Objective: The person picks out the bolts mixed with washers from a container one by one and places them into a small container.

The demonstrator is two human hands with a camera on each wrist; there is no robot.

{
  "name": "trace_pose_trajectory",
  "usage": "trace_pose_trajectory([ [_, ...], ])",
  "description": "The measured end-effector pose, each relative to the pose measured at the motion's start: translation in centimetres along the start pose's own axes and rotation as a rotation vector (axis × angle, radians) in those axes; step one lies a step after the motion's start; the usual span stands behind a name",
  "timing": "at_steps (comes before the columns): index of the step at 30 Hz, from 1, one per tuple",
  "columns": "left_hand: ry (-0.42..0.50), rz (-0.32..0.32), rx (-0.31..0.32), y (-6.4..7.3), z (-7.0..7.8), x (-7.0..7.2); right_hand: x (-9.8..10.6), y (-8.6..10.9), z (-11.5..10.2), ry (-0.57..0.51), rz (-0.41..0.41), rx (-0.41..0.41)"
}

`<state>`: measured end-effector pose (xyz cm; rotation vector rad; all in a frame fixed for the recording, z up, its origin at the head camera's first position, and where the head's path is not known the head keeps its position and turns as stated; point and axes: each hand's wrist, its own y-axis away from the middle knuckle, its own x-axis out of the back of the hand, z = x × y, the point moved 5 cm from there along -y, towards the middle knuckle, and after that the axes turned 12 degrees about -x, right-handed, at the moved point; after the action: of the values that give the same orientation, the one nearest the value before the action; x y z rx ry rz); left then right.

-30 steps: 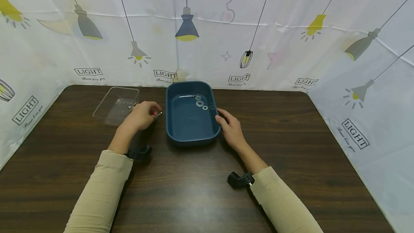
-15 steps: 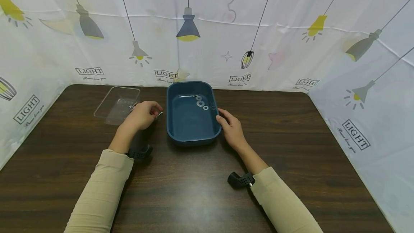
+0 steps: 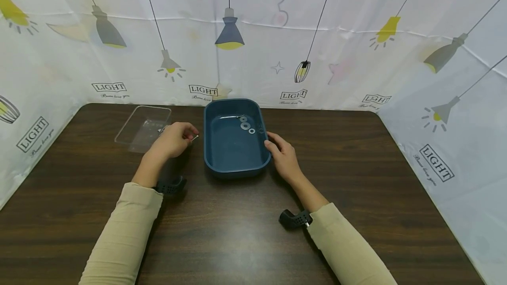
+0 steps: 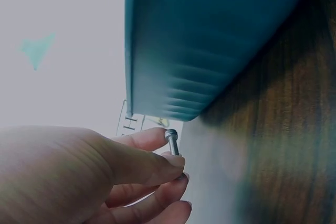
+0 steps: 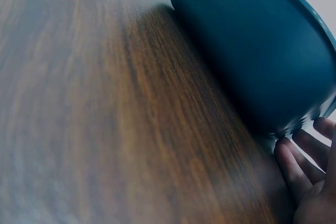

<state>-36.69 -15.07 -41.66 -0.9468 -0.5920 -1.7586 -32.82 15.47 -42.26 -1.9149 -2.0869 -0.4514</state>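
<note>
My left hand (image 3: 174, 139) pinches a small silver bolt (image 4: 172, 140) between thumb and fingers, its round head upward in the left wrist view. This hand is beside the left wall of a dark blue plastic bin (image 3: 233, 155), above the table. At the bin's right side, my right hand (image 3: 283, 157) holds the wall, thumb at the rim and fingertips (image 5: 286, 145) against the outside. Inside the bin lie several flat washers (image 3: 245, 126) and a long thin metal screw (image 3: 229, 117), near the far end.
A clear plastic box (image 3: 136, 123) stands at the back left, partly behind my left hand, with small metal pieces (image 3: 161, 130) at its right side. The dark wooden table (image 3: 237, 232) ends at a white printed curtain (image 3: 253, 56).
</note>
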Motion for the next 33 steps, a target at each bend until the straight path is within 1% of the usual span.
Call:
trace_pose_trajectory([
  [2, 0.000, 0.003, -0.002, 0.1, 0.0, 0.2, 0.0, 0.0, 0.0, 0.005, 0.003, 0.001],
  [9, 0.003, 0.018, -0.013, 0.4, 0.0, 1.0, -0.6, -2.2, 3.7, -0.008, 0.037, 0.031],
  [18, 0.017, 0.062, -0.048, 0.9, -0.2, 2.6, -0.6, -2.3, 3.7, 0.003, 0.048, 0.033],
  [23, 0.036, 0.076, -0.025, 1.4, -0.2, 3.7, -0.5, -2.3, 3.7, 0.004, 0.046, 0.035],
  [27, 0.043, 0.106, -0.008, 1.8, -0.2, 4.5, -0.4, -2.4, 3.6, 0.000, 0.046, 0.041],
  [30, 0.059, 0.108, 0.003, 1.9, -0.5, 4.7, -0.4, -2.4, 3.7, -0.001, 0.043, 0.033],
  [33, 0.070, 0.097, 0.018, 2.2, -0.8, 4.7, -0.7, -2.4, 4.0, -0.002, 0.024, 0.012],
])
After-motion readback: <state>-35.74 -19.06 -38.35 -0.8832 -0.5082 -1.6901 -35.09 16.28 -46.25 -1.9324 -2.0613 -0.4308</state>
